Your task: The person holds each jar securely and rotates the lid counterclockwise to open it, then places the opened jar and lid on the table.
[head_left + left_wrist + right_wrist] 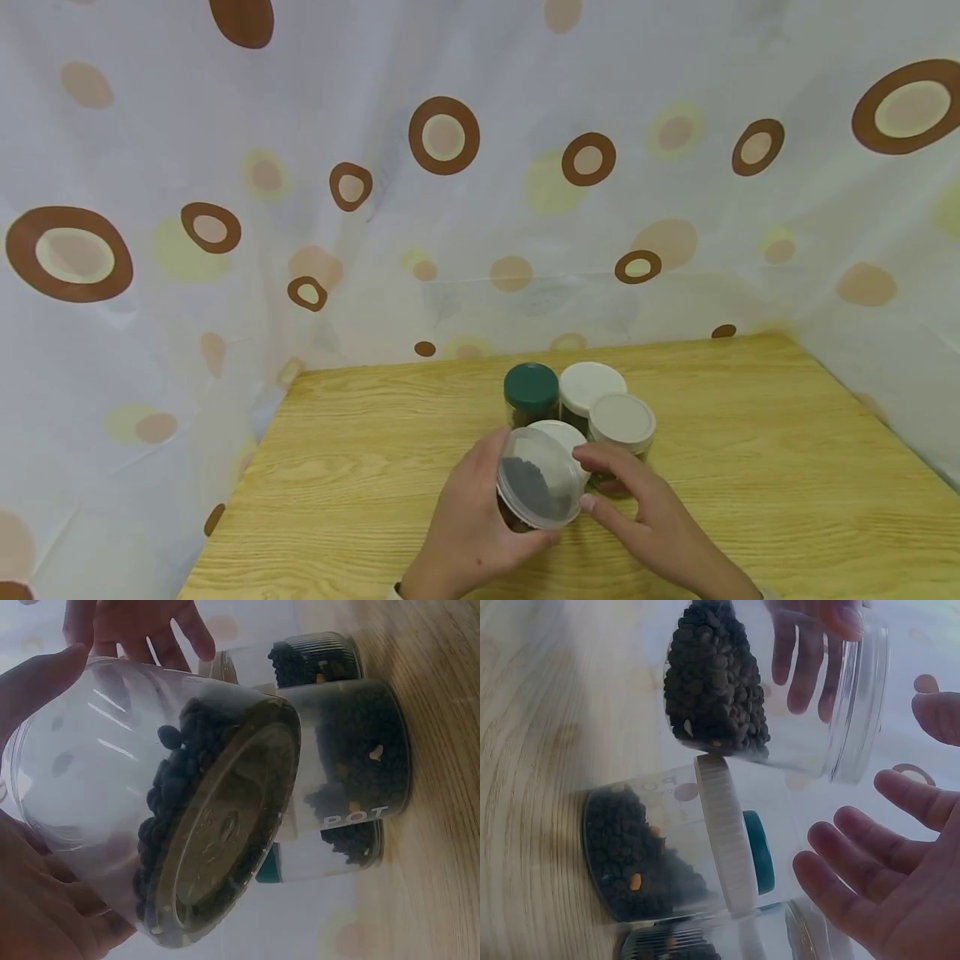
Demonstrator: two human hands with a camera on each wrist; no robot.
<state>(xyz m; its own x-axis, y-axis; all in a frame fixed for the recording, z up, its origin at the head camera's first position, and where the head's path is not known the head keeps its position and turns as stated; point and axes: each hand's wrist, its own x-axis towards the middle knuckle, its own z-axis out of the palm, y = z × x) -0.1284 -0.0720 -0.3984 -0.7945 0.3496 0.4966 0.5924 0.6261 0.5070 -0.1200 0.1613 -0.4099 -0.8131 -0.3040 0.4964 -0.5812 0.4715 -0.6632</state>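
My left hand (468, 525) grips a clear round jar (97, 757) with a transparent lid (543, 479). The jar is held tilted above the table, and dark bean-like pieces (716, 682) lie heaped in its lower part. My right hand (652, 517) is beside the lid, fingers spread and slightly bent, fingertips near the rim, holding nothing. In the right wrist view these fingers (855, 862) stand apart from the jar. Just behind the held jar is a white-lidded jar (652, 855), with dark pieces and a few orange bits inside.
Beyond my hands, a green-lidded jar (531, 387) and two more white-lidded jars (592, 385) stand close together on the wood-grain table (360, 450). A white curtain (487, 217) with brown and yellow circles hangs round the table's back and sides.
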